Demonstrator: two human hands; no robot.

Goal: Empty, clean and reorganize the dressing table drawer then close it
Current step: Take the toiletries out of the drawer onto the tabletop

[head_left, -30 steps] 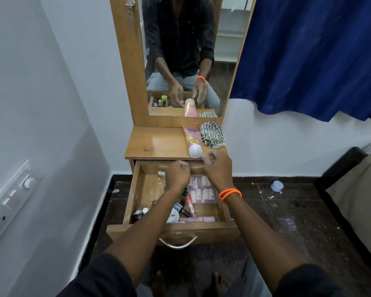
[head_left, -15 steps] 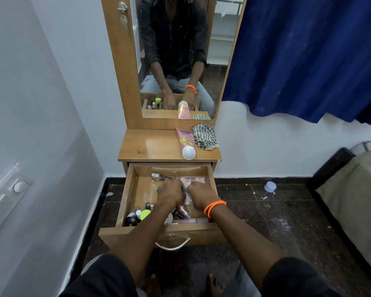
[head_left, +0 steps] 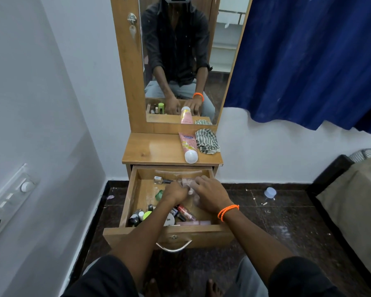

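Honey-coloured wood makes up a small dressing table set against a white wall, with its single drawer pulled fully open toward the viewer. Both of the person's hands reach into the drawer's far half. The left hand is curled around a clear plastic packet of small pale pink items, and the right hand, with an orange beaded bracelet on the wrist, grips the same packet from the right with bent fingers. The two hands almost touch.

The forearms cross over the drawer's near half and hide part of its contents. Along the near edge lie small dark bottles, a lime green cap, a white round tin, a red-capped tube and a pale pink stick. Near the far left corner sits a clear glass nail polish bottle, with a small green item closer in. A curved metal handle hangs on the drawer front.

On the tabletop's right edge a pink lotion tube lies with its white cap toward the drawer, touching a crumpled striped cloth in the far right corner. A tall mirror rises behind. A blue curtain hangs to the right, a bed fills the right edge, a pale blue cap lies on the dark floor, and a switch panel sits on the left wall.
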